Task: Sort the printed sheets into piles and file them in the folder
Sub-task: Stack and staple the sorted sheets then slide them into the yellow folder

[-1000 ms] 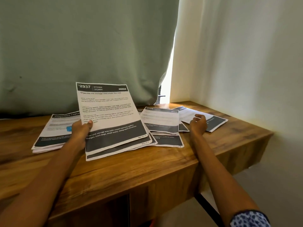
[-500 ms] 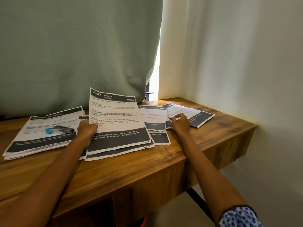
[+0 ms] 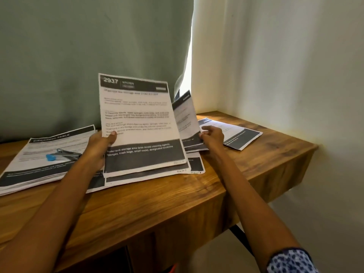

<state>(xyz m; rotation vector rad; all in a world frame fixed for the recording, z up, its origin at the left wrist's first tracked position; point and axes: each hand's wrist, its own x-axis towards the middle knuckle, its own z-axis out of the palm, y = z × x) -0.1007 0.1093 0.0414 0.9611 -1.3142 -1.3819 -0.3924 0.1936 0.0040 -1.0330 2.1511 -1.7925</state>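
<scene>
1. A sheet marked 2937 (image 3: 137,119) is held up, tilted back. It is white with a dark band at the top and a dark band with white words at the bottom. The left hand (image 3: 98,148) grips its left edge, thumb on the front.
2. A second sheet (image 3: 186,117) stands up just to its right, partly behind it. The right hand (image 3: 212,134) pinches its lower edge.
3. More sheets (image 3: 149,176) lie flat under the raised one, their dark bottom edges showing.
4. A thick pile (image 3: 39,160) lies on the left of the surface.
5. One sheet (image 3: 236,134) lies flat on the far right.
</scene>
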